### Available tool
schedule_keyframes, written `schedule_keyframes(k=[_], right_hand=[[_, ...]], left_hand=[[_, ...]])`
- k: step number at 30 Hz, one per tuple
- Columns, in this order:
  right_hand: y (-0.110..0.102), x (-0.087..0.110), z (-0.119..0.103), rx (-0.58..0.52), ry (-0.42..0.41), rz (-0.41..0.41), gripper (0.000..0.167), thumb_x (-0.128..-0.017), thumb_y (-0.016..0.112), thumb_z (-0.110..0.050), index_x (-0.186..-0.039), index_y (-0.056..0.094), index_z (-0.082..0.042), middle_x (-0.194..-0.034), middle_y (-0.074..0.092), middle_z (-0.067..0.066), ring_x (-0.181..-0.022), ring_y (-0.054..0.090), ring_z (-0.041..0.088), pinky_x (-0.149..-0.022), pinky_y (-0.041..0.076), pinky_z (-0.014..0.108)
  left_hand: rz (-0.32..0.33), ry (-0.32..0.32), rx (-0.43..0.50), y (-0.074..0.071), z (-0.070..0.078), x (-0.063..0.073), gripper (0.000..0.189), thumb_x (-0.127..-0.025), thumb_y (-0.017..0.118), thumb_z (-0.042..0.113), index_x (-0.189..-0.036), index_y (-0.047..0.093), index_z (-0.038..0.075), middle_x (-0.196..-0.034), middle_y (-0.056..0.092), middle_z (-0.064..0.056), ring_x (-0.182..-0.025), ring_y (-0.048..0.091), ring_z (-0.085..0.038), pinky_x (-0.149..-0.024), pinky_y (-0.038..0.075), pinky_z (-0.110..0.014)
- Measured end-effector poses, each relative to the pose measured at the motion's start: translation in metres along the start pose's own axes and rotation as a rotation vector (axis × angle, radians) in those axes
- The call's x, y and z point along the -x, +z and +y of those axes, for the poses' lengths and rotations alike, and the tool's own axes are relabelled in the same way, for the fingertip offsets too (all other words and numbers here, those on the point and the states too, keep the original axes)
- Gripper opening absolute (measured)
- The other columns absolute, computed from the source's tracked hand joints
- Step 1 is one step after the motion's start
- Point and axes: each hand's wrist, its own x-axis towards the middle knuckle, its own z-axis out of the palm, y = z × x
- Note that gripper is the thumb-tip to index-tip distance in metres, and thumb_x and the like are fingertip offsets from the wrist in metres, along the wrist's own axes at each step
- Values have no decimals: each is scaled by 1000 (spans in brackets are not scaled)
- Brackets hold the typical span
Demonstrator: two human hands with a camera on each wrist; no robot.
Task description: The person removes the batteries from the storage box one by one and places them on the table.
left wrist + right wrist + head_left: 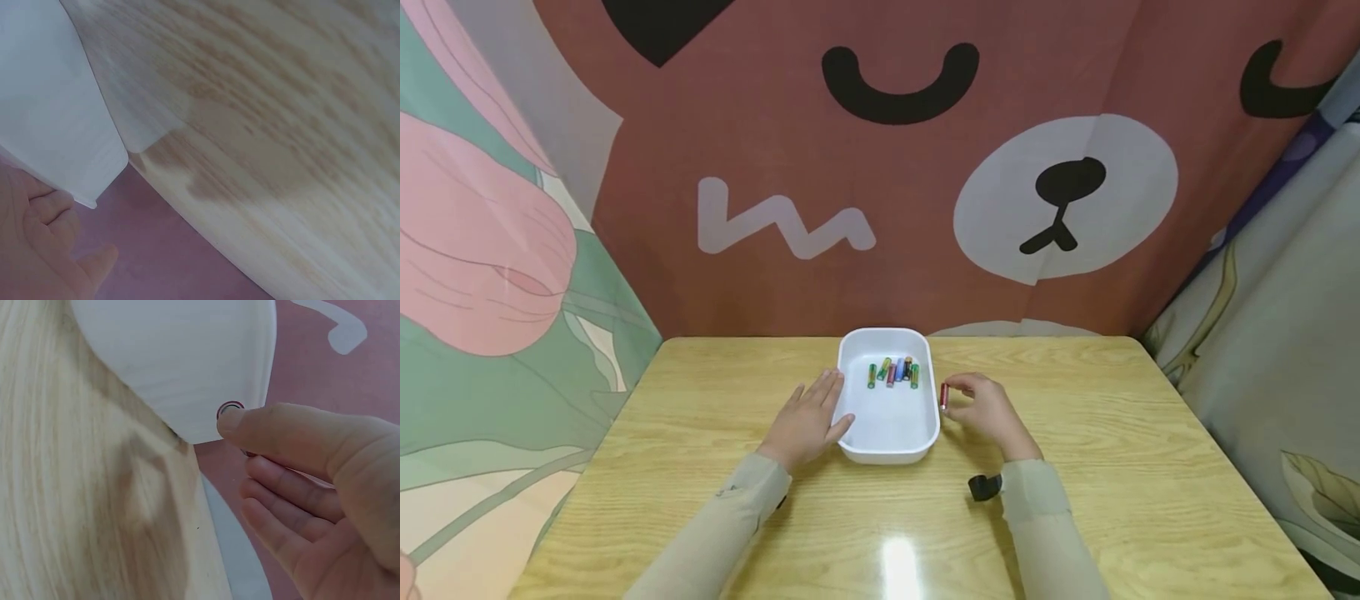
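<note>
a: right hand [988,414], quick.
b: clamped on a red battery [944,396], thumb and fingertips pinching it. stands roughly upright in the head view.
a: battery where, exactly?
b: just outside the right wall of the white tray [887,427]. touching the wall or not, can't tell. right wrist view only gives its round end by the thumb, most of the rest hidden by the hand.
a: left hand [805,425]?
b: not clamped. fingers extended, laid at the tray's left rim, thumb spread apart from them and over the rim nearer the front. left wrist view has fingertips at the rim too.
a: inside the tray?
b: six batteries, grouped in the far half. left to right: green one [872,376] slightly apart, green-and-yellow one [884,368] tilted, pinkish-red one [891,376], blue one [899,370], black-and-orange one [907,367], second green one [914,377].
a: surroundings?
b: wooden table [1112,467], tray toward its back edge. curtain [775,125] behind, printed with a bear face. pale sleeves [700,533] on both arms, small black device [984,487] at the right wrist.
</note>
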Motion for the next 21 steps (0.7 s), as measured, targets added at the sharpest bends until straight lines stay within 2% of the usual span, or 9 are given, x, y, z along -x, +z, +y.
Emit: schedule_keyframes(k=[8, 14, 21], right_hand=[[4, -2, 6, 4, 5, -69, 41, -82, 80, -1, -121, 70, 1, -125, 66, 19, -119, 61, 42, -102, 51, 51], [9, -2, 6, 9, 14, -85, 40, -82, 79, 1, -121, 70, 1, -125, 67, 18, -118, 61, 41, -103, 50, 51], [14, -4, 7, 33, 32, -107, 46, -80, 79, 1, -125, 69, 1, -128, 66, 17, -122, 59, 36, -107, 46, 51]], left_hand=[[-19, -6, 3, 1, 0, -1, 76, -107, 38, 52, -160, 23, 0, -167, 19, -13, -155, 17, -28, -122, 20, -54], [-22, -2, 22, -1, -1, -1, 75, -107, 40, 50, -160, 23, 0, -167, 19, -14, -155, 17, -29, -122, 19, -55], [-31, -8, 16, -2, 0, -1, 76, -107, 35, 53, -160, 21, 1, -168, 17, -12, -155, 15, -28, -123, 19, -54]])
